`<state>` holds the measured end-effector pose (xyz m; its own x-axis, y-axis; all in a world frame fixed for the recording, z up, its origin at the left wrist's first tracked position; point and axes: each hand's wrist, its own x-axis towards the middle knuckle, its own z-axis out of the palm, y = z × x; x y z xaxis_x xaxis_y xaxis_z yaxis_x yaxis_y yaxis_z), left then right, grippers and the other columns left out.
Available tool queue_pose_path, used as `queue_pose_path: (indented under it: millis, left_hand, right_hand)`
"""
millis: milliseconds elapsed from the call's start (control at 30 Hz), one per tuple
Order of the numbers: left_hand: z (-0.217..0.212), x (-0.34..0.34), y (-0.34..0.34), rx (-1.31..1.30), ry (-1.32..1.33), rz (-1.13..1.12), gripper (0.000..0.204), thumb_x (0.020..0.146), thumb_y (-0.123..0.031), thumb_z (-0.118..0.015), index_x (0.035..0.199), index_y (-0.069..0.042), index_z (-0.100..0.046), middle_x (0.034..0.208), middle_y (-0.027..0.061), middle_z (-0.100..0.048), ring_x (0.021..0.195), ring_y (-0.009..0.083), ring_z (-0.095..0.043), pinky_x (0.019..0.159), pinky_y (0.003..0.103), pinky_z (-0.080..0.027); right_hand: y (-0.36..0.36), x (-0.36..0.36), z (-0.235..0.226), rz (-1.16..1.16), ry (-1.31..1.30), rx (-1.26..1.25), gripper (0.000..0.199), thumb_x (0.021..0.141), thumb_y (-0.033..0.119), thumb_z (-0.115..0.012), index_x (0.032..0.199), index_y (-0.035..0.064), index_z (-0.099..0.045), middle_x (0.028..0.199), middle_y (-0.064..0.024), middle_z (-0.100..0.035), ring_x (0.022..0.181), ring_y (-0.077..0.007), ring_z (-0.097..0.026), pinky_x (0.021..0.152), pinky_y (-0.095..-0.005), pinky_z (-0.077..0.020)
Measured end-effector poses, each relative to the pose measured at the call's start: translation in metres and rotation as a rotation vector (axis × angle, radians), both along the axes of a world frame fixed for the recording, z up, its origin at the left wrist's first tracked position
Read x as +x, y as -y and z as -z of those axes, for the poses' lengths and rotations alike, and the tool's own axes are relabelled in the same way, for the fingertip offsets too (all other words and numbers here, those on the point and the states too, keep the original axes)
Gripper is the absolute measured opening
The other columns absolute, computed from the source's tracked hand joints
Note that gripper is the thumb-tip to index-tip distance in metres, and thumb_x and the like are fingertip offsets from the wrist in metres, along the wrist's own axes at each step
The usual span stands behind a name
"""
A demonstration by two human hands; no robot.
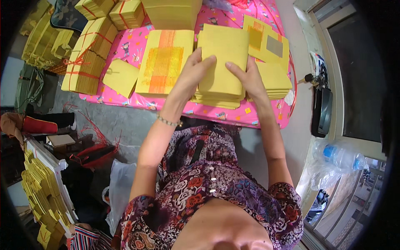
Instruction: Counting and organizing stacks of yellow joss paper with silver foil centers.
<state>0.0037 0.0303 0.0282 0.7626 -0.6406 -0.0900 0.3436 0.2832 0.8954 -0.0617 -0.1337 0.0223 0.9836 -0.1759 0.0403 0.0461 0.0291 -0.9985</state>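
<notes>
Between my two hands is a thick stack of yellow paper (223, 43), held by its sides. My left hand (193, 71) grips its left edge with the thumb lying on top. On the right edge, my right hand (250, 79) holds it the same way, its thumb on the top sheet and the other fingers hidden. More yellow sheets (216, 100) lie beneath it. Left of my hands is a yellow paper pile with an orange and gold printed block (162, 62). A lower pile of plain yellow paper (273, 81) sits to the right.
A pink patterned cover (187, 109) lies under the paper. Bundles tied with red string (89, 56) stand at the left, and a loose yellow sheet (121, 78) lies near them. Printed sheets (273, 43) rest at the far right. Plastic bottles (337, 155) are by the door.
</notes>
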Motion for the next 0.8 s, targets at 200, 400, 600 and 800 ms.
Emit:
queue_pose_path:
  millis: [200,400,600,800]
  left_hand:
    - [-0.002,-0.026,0.007,-0.110,0.281,-0.199,0.033,0.091,-0.005,-0.050,0.122,0.003,-0.042,0.115,0.0106,-0.055,0.107,0.0142,-0.051,0.091,0.029,-0.042]
    - [-0.001,-0.037,0.011,-0.123,0.411,-0.250,0.034,0.091,-0.004,-0.051,0.123,0.003,-0.040,0.114,0.0102,-0.055,0.106,0.0132,-0.051,0.091,0.027,-0.041]
    - [0.014,-0.028,0.010,-0.122,0.395,-0.213,0.032,0.091,-0.005,-0.052,0.122,0.001,-0.043,0.109,0.0071,-0.057,0.101,0.0112,-0.053,0.088,0.026,-0.042]
    - [0.046,-0.020,0.017,-0.136,0.469,-0.244,0.027,0.091,-0.004,-0.052,0.118,0.001,-0.048,0.106,0.0055,-0.058,0.097,0.0104,-0.053,0.084,0.025,-0.043]
  right_hand:
    - [-0.003,-0.015,-0.005,-0.018,0.102,-0.050,0.047,0.082,0.008,-0.067,0.123,-0.0015,-0.044,0.111,-0.0094,-0.058,0.102,-0.0148,-0.056,0.087,-0.0291,-0.0457]
    - [-0.003,-0.025,-0.005,0.022,0.135,-0.027,0.045,0.081,0.008,-0.067,0.120,-0.0006,-0.046,0.111,-0.0087,-0.059,0.100,-0.0147,-0.057,0.086,-0.0289,-0.0460]
    - [-0.001,-0.024,-0.001,0.068,0.153,-0.017,0.045,0.079,0.008,-0.070,0.119,0.0010,-0.049,0.108,-0.0068,-0.060,0.098,-0.0135,-0.058,0.085,-0.0275,-0.0465]
    - [0.005,-0.021,0.023,0.081,-0.029,-0.079,0.050,0.075,0.012,-0.075,0.118,0.0016,-0.052,0.106,-0.0059,-0.062,0.098,-0.0139,-0.058,0.087,-0.0288,-0.0463]
